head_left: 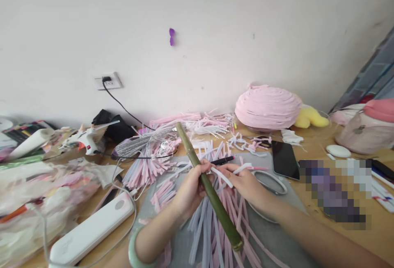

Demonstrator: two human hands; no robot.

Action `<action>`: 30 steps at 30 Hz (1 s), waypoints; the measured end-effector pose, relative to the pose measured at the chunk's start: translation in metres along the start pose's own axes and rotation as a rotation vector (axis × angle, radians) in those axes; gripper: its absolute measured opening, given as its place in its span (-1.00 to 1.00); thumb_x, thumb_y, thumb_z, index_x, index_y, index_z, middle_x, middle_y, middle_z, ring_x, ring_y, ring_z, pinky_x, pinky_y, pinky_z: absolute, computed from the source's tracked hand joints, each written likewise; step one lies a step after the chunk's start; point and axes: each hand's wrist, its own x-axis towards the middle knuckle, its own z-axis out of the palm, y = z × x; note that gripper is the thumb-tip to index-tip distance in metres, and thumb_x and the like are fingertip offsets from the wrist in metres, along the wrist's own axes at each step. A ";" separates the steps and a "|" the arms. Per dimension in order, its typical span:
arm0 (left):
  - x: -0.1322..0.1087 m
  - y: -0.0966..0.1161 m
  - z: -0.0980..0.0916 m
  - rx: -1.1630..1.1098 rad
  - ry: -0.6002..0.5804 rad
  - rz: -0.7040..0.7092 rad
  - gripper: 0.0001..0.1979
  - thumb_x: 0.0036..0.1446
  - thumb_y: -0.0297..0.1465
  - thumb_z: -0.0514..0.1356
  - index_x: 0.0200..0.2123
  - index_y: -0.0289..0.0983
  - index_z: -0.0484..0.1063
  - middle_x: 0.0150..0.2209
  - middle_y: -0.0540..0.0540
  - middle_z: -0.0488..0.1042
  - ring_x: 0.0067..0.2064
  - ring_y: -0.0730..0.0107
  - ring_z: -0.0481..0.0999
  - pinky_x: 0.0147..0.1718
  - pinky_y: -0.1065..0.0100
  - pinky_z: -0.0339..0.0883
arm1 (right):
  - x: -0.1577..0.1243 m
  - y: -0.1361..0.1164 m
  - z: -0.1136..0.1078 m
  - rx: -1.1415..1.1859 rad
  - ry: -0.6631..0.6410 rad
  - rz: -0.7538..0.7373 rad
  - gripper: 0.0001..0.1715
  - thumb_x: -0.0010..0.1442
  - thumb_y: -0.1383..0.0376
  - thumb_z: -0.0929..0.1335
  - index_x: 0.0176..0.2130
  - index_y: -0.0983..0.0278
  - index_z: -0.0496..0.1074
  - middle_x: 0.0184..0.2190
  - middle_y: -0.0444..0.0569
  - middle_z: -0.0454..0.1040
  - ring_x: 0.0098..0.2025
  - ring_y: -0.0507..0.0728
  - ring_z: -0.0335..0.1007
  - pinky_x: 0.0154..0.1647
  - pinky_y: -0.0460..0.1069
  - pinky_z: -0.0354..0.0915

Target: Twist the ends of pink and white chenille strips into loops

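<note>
Green bamboo stick (213, 198) slants over grey mat (271, 239), L hand (193, 186) wrapped snugly round it. R hand (238, 179), fingertips pinched, has white pipe cleaner (222, 177) just beside stick. Pink/pale-blue pipe cleaners (200, 227) underneath. White case (92, 229) w/ faint marking, illegible.

The head-worn camera looked forward and down, close above the left hand (191, 186) and right hand (241, 181), across a wooden desk (315, 148) towards a white wall (209, 21).

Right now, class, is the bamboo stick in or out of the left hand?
In: the left hand grips the bamboo stick around its middle, with both ends sticking out.
</note>
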 end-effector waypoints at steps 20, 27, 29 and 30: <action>0.011 0.009 -0.004 -0.379 0.298 0.337 -0.81 0.13 -0.40 0.08 -0.26 -0.33 0.46 -0.28 -0.09 0.48 -0.33 0.51 0.46 -0.22 0.46 0.39 | 0.002 0.013 -0.009 -0.946 0.110 -0.547 -0.47 0.14 0.20 0.25 0.10 0.28 0.19 0.05 0.13 0.30 0.10 0.19 0.17 0.06 0.14 0.15; 0.007 0.001 -0.003 -0.205 0.220 0.324 -0.68 0.00 -0.39 0.20 -0.11 -0.25 0.40 -0.21 -0.09 0.50 -0.11 0.34 0.45 -0.08 0.35 0.30 | 0.015 0.001 0.021 -1.028 0.107 -0.557 -0.77 0.21 0.29 0.19 -0.34 0.31 0.37 -0.33 0.03 0.45 -0.20 0.14 0.34 -0.19 0.02 0.21; 0.009 0.002 -0.009 -0.102 0.212 0.384 -0.67 -0.03 -0.42 0.22 -0.11 -0.22 0.41 -0.18 -0.05 0.50 -0.10 0.39 0.43 -0.08 0.40 0.26 | 0.011 -0.003 0.020 -1.117 0.027 -0.547 -0.74 0.21 0.33 0.18 -0.45 0.31 0.34 -0.49 -0.04 0.43 -0.38 0.09 0.34 -0.38 -0.04 0.17; 0.011 0.004 -0.013 -0.054 0.218 0.410 -0.68 -0.04 -0.43 0.22 -0.14 -0.22 0.43 -0.18 -0.04 0.50 -0.12 0.42 0.43 -0.10 0.43 0.25 | 0.007 -0.006 0.019 -1.149 -0.021 -0.545 -0.74 0.21 0.33 0.19 -0.47 0.31 0.33 -0.54 -0.07 0.41 -0.46 0.06 0.33 -0.46 -0.06 0.11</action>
